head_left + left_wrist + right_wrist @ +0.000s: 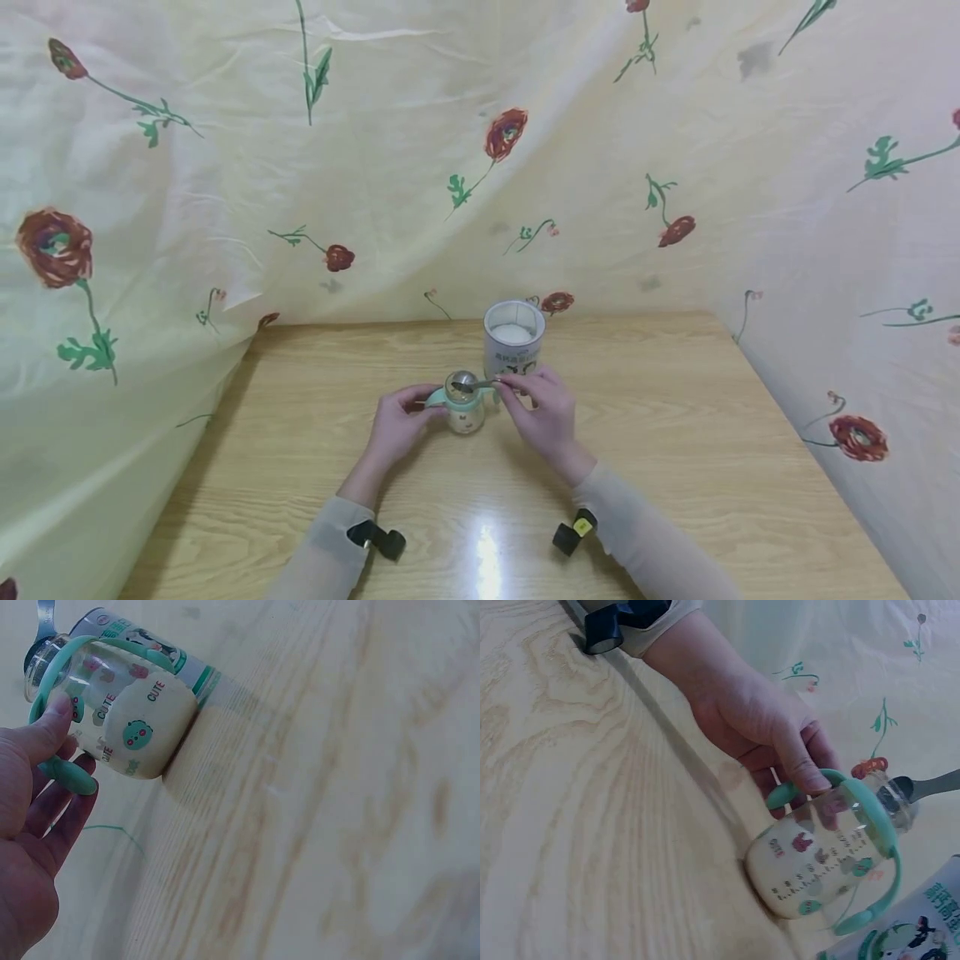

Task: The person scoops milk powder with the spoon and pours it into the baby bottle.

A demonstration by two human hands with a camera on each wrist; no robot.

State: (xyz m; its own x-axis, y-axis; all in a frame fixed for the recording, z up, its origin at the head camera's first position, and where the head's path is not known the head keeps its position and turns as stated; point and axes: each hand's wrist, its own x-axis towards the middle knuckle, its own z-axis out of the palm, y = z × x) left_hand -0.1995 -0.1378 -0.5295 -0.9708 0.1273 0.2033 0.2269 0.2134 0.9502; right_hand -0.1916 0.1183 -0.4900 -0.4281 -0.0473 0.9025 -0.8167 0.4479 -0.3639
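Note:
A clear baby bottle [465, 415] with mint-green handles and cartoon prints stands upright on the table, whitish contents in its lower part. My left hand [402, 422] holds it by one handle, the thumb against the bottle's side in the left wrist view. My right hand [546, 412] pinches the handle of a metal spoon [480, 384]. The spoon's bowl is at the bottle's open mouth, and in the right wrist view the spoon [936, 785] reaches into the neck. Whether the spoon carries anything is hard to see. The right hand itself is outside the right wrist view.
Just behind the bottle, to the right, stands an open white can [513, 354] with white powder inside. The wooden table [675, 433] ends at a flower-patterned cloth [390, 167] behind and at both sides. Small dark cameras are strapped to both wrists.

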